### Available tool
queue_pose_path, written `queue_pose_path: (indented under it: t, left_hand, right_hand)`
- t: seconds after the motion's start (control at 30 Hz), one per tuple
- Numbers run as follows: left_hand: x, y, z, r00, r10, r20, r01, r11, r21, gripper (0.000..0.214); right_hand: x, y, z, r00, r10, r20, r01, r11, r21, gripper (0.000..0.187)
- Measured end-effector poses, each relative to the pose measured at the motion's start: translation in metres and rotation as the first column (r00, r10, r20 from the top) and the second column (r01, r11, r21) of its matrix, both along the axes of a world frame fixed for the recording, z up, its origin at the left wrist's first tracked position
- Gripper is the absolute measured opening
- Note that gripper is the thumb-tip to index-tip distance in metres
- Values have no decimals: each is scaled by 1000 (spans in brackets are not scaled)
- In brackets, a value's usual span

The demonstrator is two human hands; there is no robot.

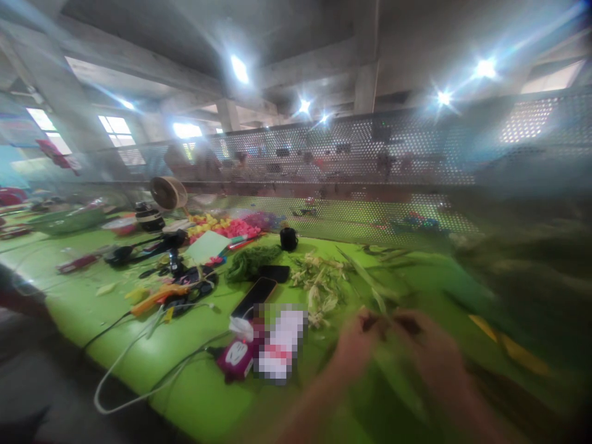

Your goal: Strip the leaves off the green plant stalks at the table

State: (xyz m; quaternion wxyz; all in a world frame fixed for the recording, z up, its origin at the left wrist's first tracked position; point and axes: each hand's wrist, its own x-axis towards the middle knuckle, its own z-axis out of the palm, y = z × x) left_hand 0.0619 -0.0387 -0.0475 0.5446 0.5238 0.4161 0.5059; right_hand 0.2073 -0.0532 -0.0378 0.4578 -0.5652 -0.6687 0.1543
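Note:
Blurred by motion, my left hand (357, 339) and my right hand (416, 333) are close together over the green table (194, 388). Both have their fingers bent in and pinch a long green leafy stem (374, 287) that looks artificial. Its narrow blades rise above the hands, and a paler green strip hangs below between them. The exact finger contact is smeared. Just beyond my left hand lies a loose pile of cream and pale-green artificial flower sprigs (319, 283).
Left of my hands lie a phone (256, 297), a purple tissue pack (238, 357) and an orange glue gun (160, 299) with trailing cords. Pink and yellow petals (231, 228), a fan (167, 192) and a perforated screen (333, 160) are behind. Dark green material (522, 283) bulks at right.

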Motion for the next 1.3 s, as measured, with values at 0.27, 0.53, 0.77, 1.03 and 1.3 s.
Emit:
queue_pose_path:
  t: [0.27, 0.53, 0.77, 1.03, 1.3]
  left_hand:
    - [-2, -1, -3, 994, 36, -104, -28, 997, 73, 11]
    - [-3, 2, -5, 997, 76, 34, -74, 996, -51, 17]
    - [7, 1, -15, 984, 115, 135, -98, 987, -127, 23]
    - [2, 2, -12, 989, 145, 23, -143, 987, -74, 18]
    - [-2, 2, -8, 978, 100, -181, -88, 993, 73, 12]
  right_hand:
    - [-8, 0, 6, 986, -11, -169, -4, 996, -88, 21]
    - [-15, -7, 4, 981, -5, -196, -9, 997, -74, 18]
    - [-18, -9, -12, 982, -60, -180, 43, 994, -96, 18]
    - [-18, -5, 7, 911, -60, -407, -7, 987, -160, 22]
    - [-12, -3, 10, 960, -103, -262, 73, 990, -119, 23]
